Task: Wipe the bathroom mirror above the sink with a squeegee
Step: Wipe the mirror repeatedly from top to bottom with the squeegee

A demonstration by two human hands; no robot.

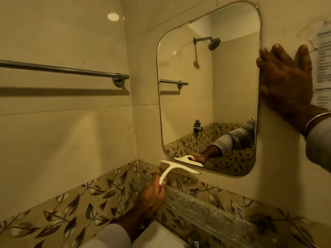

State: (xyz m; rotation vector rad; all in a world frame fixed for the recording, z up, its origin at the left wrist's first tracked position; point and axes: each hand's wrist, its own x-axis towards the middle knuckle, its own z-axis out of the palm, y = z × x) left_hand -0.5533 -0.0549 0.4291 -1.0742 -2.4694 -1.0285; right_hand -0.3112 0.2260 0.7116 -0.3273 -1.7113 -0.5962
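A rounded rectangular mirror (209,90) hangs on the beige tiled wall. My left hand (152,194) grips the curved handle of a white squeegee (179,168). Its blade lies against the wall just under the mirror's lower left corner, and its reflection shows in the glass. My right hand (284,79) rests flat on the wall with its fingers over the mirror's right edge, holding nothing.
A steel towel bar (62,69) runs along the left wall. A glass shelf (206,208) juts from the wall below the mirror, above a white sink (161,237) and a tap (194,242). A printed paper (322,65) is stuck to the wall at right.
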